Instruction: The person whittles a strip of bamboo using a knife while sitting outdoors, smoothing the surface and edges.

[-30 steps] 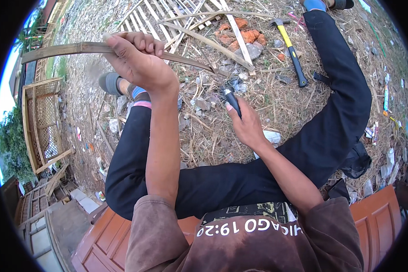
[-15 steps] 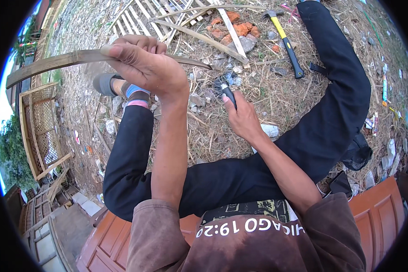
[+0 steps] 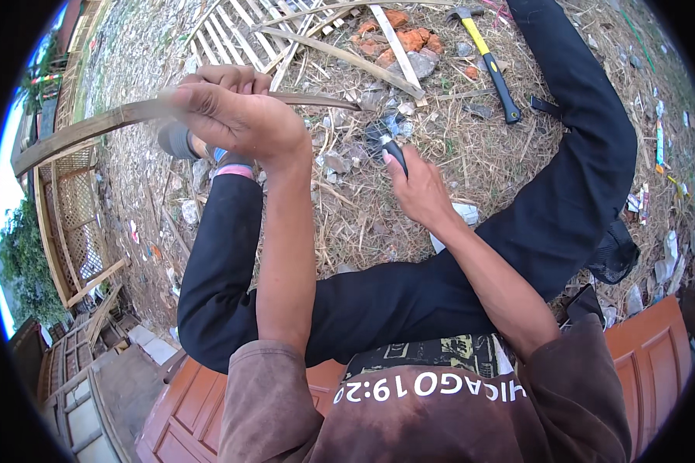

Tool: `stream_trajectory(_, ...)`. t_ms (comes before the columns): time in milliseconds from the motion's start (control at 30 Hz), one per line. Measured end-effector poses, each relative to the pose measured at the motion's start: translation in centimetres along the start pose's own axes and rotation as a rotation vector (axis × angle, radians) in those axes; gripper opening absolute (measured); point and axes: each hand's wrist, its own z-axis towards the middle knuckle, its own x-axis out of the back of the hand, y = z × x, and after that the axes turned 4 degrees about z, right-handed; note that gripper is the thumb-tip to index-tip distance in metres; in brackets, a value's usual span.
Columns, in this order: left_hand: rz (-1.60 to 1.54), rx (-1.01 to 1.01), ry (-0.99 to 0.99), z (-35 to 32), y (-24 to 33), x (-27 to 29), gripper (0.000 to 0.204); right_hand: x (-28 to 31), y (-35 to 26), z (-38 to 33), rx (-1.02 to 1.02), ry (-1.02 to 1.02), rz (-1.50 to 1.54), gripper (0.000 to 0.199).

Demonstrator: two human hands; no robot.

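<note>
My left hand (image 3: 243, 123) is raised at the upper left, its fingers closed around a long, curved bamboo strip (image 3: 89, 133). One end of the strip reaches far left; the narrower end points right, above the ground. Lower and to the right, my right hand (image 3: 423, 189) grips a black-handled knife (image 3: 394, 155), thumb along the handle. The knife's blade is blurred against the ground, close below the strip's right end but seemingly apart from it. Beyond both hands lies a hammer (image 3: 488, 65) with a yellow and black handle.
Slatted wood pieces (image 3: 235, 35) and orange brick rubble (image 3: 413, 42) lie at the far side. My legs (image 3: 394, 305) in black trousers stretch around the straw-strewn ground. A lattice-panel frame (image 3: 76, 208) stands at left, and brown panelled wood (image 3: 649, 355) is near me.
The view has shifted slightly, moving the ground and hammer up in the picture. My left hand and the bamboo strip have moved a little left; the right hand keeps its grip on the knife.
</note>
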Motion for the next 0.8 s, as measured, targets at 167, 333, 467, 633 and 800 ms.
stream_trajectory(167,-0.060,-0.017,-0.087,0.0,0.0,-0.2,0.052,-0.7,0.1,-0.1,-0.013,0.051,-0.005,0.032)
stream_trajectory(333,-0.133,-0.024,-0.120,0.3,-1.8,1.1,0.047,-1.5,0.4,-0.6,-0.032,0.045,-0.036,0.031)
stream_trajectory(467,0.128,0.017,-0.083,-2.5,-2.7,2.0,0.047,-1.5,0.2,-0.7,-0.010,0.077,-0.110,0.030)
stream_trajectory(633,0.503,0.719,-0.132,-13.1,-3.4,5.6,0.059,-2.5,-0.5,-1.5,0.005,0.056,-0.170,0.031)
stream_trajectory(800,0.230,1.207,-0.240,-17.4,-5.1,4.7,0.045,-3.9,1.4,-1.7,0.099,0.010,-0.207,0.025)
